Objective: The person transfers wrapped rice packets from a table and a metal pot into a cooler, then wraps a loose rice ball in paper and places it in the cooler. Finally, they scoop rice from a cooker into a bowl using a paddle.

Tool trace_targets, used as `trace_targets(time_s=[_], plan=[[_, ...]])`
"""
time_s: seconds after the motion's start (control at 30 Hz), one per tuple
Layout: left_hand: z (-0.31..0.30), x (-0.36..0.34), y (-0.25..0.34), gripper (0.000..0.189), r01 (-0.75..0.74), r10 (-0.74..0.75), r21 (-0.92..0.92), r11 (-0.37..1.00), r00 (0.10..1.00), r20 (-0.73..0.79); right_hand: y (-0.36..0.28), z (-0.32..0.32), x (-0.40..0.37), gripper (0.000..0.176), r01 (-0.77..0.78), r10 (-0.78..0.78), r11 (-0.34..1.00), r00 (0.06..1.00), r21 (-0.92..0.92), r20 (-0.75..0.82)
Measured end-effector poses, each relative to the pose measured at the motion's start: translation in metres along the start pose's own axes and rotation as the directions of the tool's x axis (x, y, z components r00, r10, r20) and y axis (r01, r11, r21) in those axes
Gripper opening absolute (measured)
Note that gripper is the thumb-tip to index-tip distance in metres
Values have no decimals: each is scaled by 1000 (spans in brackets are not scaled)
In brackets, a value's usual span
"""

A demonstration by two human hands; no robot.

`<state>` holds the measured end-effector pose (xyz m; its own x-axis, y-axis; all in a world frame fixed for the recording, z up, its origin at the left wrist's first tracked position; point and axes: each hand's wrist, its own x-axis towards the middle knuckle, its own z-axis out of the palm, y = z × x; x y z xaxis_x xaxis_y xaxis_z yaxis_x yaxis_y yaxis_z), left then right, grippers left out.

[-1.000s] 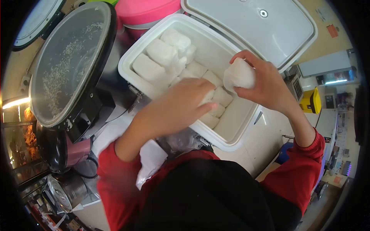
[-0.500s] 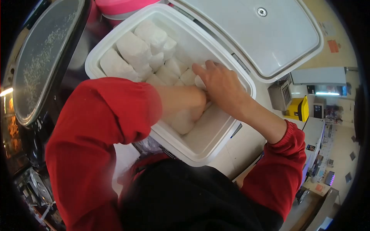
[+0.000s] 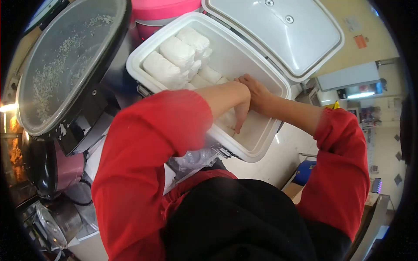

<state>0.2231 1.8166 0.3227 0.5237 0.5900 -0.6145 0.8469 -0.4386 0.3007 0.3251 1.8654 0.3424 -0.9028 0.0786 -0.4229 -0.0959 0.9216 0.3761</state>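
Inside a white cooler box (image 3: 257, 150), both of my hands are close together near the right end. My left hand (image 3: 242, 108) bends sharply down at the wrist, one digit pointing toward the box floor beside the white packets; its other fingers are hidden. My right hand (image 3: 257, 93) is just beyond it, fingers curled down, their tips and anything in them out of sight. Soft white wrapped packets (image 3: 177, 51) are stacked at the box's left end, with lower ones (image 3: 210, 75) reaching toward my hands.
The cooler's lid (image 3: 300, 43) is tipped back behind it. At left is a large rice cooker with a clouded lid (image 3: 65, 65) bearing white grains. A pink-lidded container (image 3: 167, 8) stands behind the box. Clear plastic bags (image 3: 191, 160) lie against its front.
My right hand has gone lower into the box, its fingers now curled rather than spread over a white packet. My hands are closer together. The view has shifted, showing more at left.
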Motion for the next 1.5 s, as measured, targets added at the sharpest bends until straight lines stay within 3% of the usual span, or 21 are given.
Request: trace_targets(time_s=[0.1,0.13,0.17,0.23,0.33,0.43,0.53,0.63,0.77,0.87,1.0,1.1,1.13,1.23,1.37,1.43,1.5], plan=[[-30,-76,4,63,91,-122,-314,945,989,-80,1,18,-4,33,78,-78,996,997,-50,2],[-16,-113,3,51,-39,-129,-369,929,898,-420,-2,13,-4,38,35,-35,999,999,-4,18],[12,-146,-3,42,-174,-157,-373,911,691,-705,-5,8,-4,43,-9,7,999,999,40,33],[59,-167,-14,30,-290,-307,-424,858,371,-876,-20,-20,-4,52,-189,174,964,980,189,92],[76,-159,-10,23,-140,-308,-319,937,94,-947,-25,-48,-4,59,-388,312,918,830,76,462],[75,-157,-8,21,-117,-333,-345,931,107,-937,-30,-23,-8,66,-370,348,929,884,13,311],[72,-159,-10,23,-142,-321,-336,931,115,-940,-35,-14,-2,67,-358,356,932,880,-54,313],[72,-160,-10,24,-154,-301,-331,931,189,-935,-28,-20,7,66,-404,320,910,825,92,465],[71,-164,-12,23,-155,-289,-326,933,219,-932,-17,-24,4,65,-426,311,877,855,222,414],[60,-174,-10,23,-111,-309,-368,923,356,-882,-26,-32,5,64,-465,369,851,860,243,352],[54,-178,-11,33,-171,-315,-461,871,528,-789,-20,-43,-1,65,-461,390,854,874,240,289],[26,-164,-6,35,-222,-142,-377,899,666,-732,-7,-93,-27,58,-478,491,805,869,351,56],[12,-153,-2,39,-187,-88,-381,906,795,-600,-1,-106,-39,54,-463,534,752,845,468,-22],[-14,-88,13,46,-118,4,-432,894,966,-257,14,-109,-70,49,-268,612,625,752,733,-245],[-27,-19,15,46,-50,46,-447,893,999,-19,15,-85,-81,49,-95,613,538,726,838,-312],[-33,-4,13,46,-44,63,-463,885,998,25,13,-82,-81,50,-90,592,446,776,890,-218],[-37,0,10,46,-29,67,-495,869,996,58,8,-62,-69,51,-99,589,468,776,878,-226]])
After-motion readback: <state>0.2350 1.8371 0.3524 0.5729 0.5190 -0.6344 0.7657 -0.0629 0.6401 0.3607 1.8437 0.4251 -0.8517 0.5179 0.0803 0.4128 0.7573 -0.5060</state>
